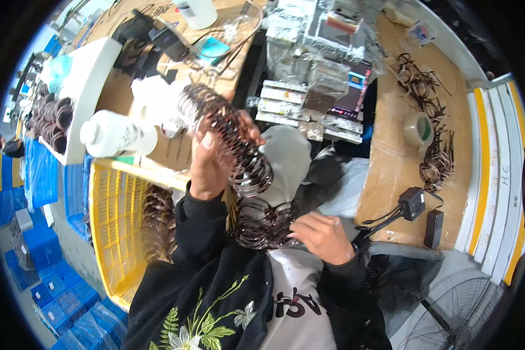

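My left hand is raised and wrapped round a long stack of glossy dark-brown, ring-like pieces that look like eyeglass frames. The stack slants down toward my lap. Below it, a second bunch of the same brown frames lies against my lap. My right hand is at the right edge of that bunch, its fingers bent together on the outermost frames. The fingertips are partly hidden there.
At left stand a yellow basket with more brown frames, a white bottle and blue crates. A smeared machine stands ahead. On the right cardboard-covered table are a tape roll, brown scraps and black adapters. A fan is lower right.
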Available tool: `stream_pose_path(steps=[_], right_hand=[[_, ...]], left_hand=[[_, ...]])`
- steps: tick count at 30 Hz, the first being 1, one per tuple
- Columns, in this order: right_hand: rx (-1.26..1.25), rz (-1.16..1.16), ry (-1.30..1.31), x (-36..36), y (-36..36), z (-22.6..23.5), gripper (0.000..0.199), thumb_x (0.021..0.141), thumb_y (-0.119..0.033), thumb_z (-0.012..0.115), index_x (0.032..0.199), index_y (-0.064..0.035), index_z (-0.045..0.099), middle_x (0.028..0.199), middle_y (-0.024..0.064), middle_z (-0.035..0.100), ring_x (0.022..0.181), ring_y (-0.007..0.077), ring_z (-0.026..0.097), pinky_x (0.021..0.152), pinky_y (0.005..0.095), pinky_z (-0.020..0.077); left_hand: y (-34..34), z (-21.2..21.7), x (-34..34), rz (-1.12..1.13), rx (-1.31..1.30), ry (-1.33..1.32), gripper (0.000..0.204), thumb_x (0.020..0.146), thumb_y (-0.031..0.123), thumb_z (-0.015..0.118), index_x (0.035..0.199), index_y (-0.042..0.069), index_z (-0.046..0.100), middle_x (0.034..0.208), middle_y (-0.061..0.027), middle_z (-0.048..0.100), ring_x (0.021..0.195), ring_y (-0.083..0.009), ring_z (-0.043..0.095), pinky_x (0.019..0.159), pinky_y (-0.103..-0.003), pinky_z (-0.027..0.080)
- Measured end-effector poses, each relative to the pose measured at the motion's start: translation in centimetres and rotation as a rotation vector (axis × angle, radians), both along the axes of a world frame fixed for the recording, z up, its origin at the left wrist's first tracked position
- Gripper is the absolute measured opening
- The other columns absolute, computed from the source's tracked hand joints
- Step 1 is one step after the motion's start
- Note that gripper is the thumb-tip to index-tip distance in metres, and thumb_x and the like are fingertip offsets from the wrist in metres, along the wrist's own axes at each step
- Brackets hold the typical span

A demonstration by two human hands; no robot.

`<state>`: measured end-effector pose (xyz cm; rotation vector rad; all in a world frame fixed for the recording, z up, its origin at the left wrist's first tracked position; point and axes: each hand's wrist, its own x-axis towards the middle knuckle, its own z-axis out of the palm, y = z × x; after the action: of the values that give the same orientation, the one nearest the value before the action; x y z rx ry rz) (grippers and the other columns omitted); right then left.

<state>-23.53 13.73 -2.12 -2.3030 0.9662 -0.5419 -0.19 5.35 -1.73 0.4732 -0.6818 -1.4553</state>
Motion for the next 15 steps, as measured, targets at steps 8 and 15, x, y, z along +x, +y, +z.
stream_pose_path(steps=[8,15], right_hand=[[-0.215,-0.149,-0.179,-3.0,-1.7,3.6,0.019,0.063,-0.006,0.071,0.08,-0.0066,0.064,0.07,0.0024,0.059,0.055,0.0169,0.055,0.045,0.0271,0.0422],[-0.295,-0.665,-0.99,-5.3,-9.3,1.0,0.019,0.089,-0.02,0.056,0.094,-0.0017,0.054,0.074,0.0079,0.051,0.059,0.0131,0.046,0.052,0.0268,0.041]], left_hand=[[-0.9,-1.3,1.5,0.067,0.078,-0.201,0.073,0.078,0.025,0.064,0.136,-0.001,0.028,0.099,-0.0174,0.053,0.087,-0.0259,0.058,0.081,-0.041,0.05],[-0.1,-1.9,-0.6,0.184,0.131,-0.627,0.072,0.074,0.006,0.07,0.133,-0.002,0.029,0.097,-0.0065,0.057,0.087,-0.0124,0.056,0.08,-0.027,0.046]])
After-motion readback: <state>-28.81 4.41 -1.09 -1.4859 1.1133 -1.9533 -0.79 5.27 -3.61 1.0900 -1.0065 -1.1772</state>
